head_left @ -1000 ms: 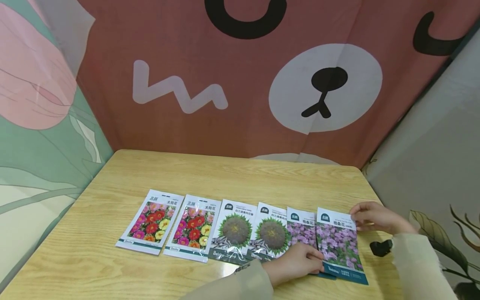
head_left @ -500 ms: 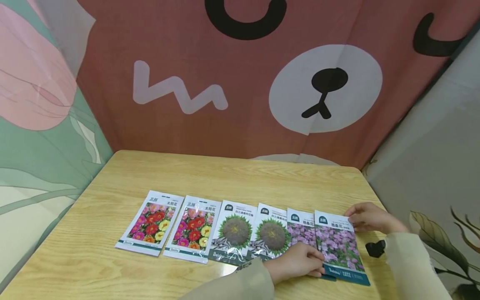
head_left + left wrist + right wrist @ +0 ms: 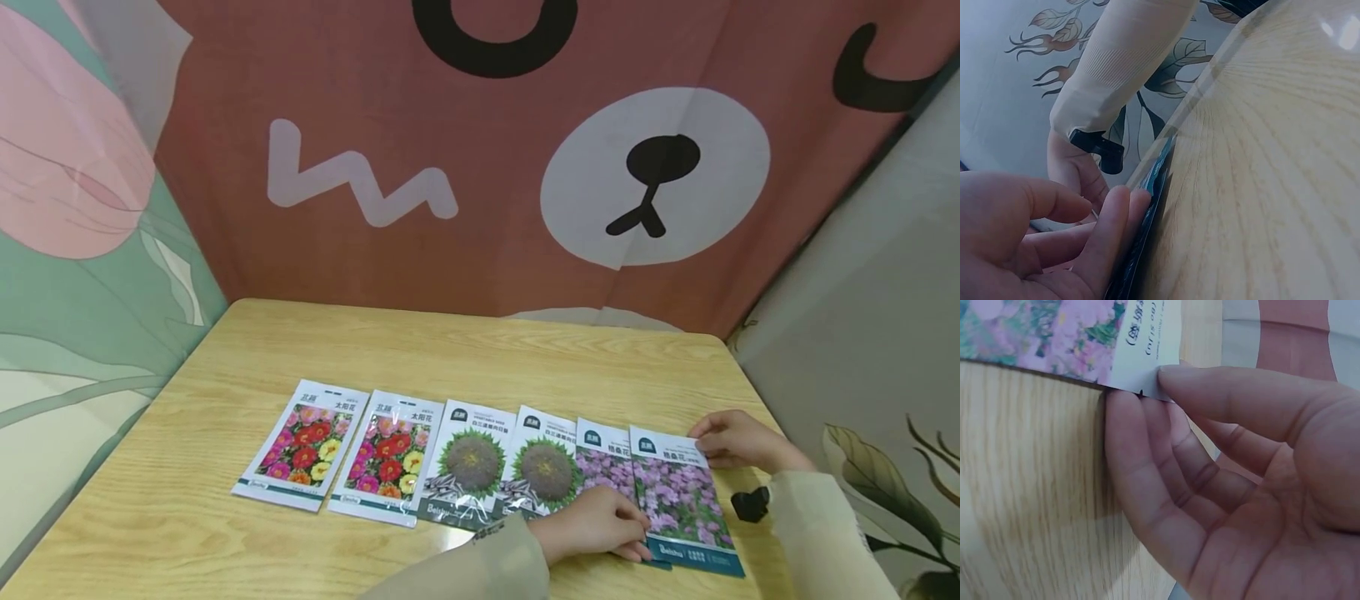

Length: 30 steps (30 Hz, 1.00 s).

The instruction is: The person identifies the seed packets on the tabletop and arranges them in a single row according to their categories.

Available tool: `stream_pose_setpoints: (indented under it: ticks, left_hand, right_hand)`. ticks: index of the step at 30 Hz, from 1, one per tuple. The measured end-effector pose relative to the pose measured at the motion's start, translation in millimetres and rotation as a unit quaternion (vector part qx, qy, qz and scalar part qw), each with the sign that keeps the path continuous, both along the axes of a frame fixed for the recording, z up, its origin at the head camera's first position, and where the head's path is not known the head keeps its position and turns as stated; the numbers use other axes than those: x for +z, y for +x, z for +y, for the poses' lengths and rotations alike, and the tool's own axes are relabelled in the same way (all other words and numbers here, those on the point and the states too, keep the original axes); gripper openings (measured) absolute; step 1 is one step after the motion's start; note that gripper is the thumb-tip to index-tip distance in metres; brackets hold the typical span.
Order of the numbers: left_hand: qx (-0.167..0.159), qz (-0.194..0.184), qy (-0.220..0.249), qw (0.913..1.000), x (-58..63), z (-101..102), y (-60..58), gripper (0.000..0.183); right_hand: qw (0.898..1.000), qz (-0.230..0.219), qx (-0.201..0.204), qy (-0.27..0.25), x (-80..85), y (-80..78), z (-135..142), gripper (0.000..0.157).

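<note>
Purple-flower seed packets end a row of seed packets at the right. My right hand (image 3: 742,443) pinches the upper right corner of the rightmost packet (image 3: 678,500); in the right wrist view the thumb lies on the printed face, the other fingers under the edge. My left hand (image 3: 600,523) rests over the lower part of the neighbouring purple-flower packet (image 3: 607,467), its fingertips at the rightmost packet's lower left edge. In the left wrist view the thumb stands apart from the fingers, which touch the dark packet edge (image 3: 1138,250). The rightmost packet slightly overlaps its neighbour.
Left of the hands lie two sunflower seed packets (image 3: 471,458) and two packets with red and yellow flowers (image 3: 303,450), on a wooden table (image 3: 420,342). A bear-print cloth (image 3: 480,267) hangs behind it. A small black device (image 3: 752,504) sits at the right wrist.
My right hand and the rightmost packet have shifted slightly left and towards me, so the packet now laps a little over its neighbour. My left hand has stayed nearly still.
</note>
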<state>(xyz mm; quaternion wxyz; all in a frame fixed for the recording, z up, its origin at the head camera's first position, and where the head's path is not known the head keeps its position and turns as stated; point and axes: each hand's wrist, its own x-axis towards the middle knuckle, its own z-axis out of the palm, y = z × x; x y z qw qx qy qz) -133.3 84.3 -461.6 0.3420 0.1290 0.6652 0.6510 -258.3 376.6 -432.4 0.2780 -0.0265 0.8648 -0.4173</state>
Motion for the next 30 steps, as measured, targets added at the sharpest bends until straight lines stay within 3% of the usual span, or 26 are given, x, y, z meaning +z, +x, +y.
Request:
stream_pose_setpoints:
  ticks: [11, 17, 22, 25, 28, 30]
  left_hand:
    - [-0.018, -0.028, 0.023, 0.9992, -1.8, -3, -4.0, 0.025]
    - [-0.041, -0.013, 0.031, 0.9986, -0.5, -18, -12.9, 0.023]
    - [-0.039, 0.049, 0.010, 0.9980, 4.0, -45, -23.6, 0.021]
    - [-0.008, 0.108, -0.034, 0.9935, 9.2, -69, -31.0, 0.018]
    - [0.037, 0.177, -0.095, 0.9789, 13.2, -100, -41.1, 0.017]
    - [0.065, 0.227, -0.139, 0.9617, 15.2, -124, -49.2, 0.019]
  right_hand:
    - [0.999, 0.015, -0.022, 0.023, -3.9, -1.0, -4, 0.017]
    - [0.998, 0.019, -0.038, 0.035, -5.0, -2.7, -5, 0.019]
    - [0.998, 0.031, -0.046, 0.038, -8.6, -5.1, -5, 0.021]
    - [0.998, 0.036, -0.045, 0.036, -10.4, -7.3, -5, 0.024]
    - [0.998, 0.041, -0.037, 0.030, -11.0, -11.2, -5, 0.026]
    - [0.998, 0.050, -0.030, 0.027, -11.3, -14.3, -4, 0.026]
